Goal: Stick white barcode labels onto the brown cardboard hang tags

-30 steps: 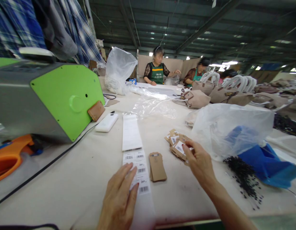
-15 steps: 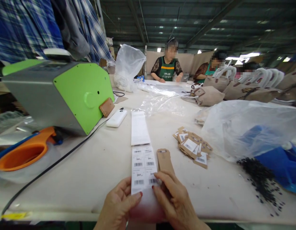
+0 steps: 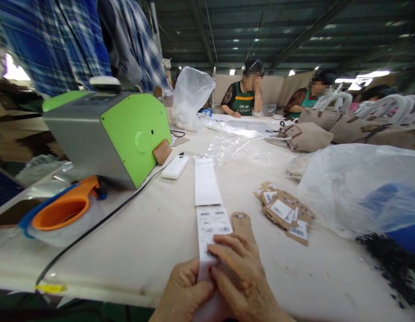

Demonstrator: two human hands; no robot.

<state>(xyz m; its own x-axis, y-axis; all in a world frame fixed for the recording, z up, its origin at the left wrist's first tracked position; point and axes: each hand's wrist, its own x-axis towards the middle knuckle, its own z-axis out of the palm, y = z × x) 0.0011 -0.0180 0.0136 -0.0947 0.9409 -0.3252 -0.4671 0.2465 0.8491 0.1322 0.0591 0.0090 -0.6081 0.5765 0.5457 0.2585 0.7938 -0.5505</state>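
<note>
A long white strip of barcode stickers (image 3: 210, 214) lies on the cream table (image 3: 154, 232), running away from me. At the table's near edge my left hand (image 3: 185, 293) holds the strip's near end, fingers curled on it. My right hand (image 3: 243, 277) lies over the strip just beyond, fingertips pressed on a sticker. A brown card tag (image 3: 243, 222) rests right beside the strip, partly under my right hand. A pile of brown tags with stickers on them (image 3: 286, 212) sits to the right.
A green and grey machine (image 3: 113, 134) stands at left with an orange tape dispenser (image 3: 63, 212) and a black cable before it. A white device (image 3: 175, 167) lies nearby. Clear plastic bags (image 3: 358, 183), black small parts (image 3: 391, 264) and beige handbags (image 3: 308, 134) fill the right. Two people sit at the far end.
My right hand left the tag pile and came onto the sticker strip beside my left hand. Both hands now press the strip's near end. The view has shifted to the left.
</note>
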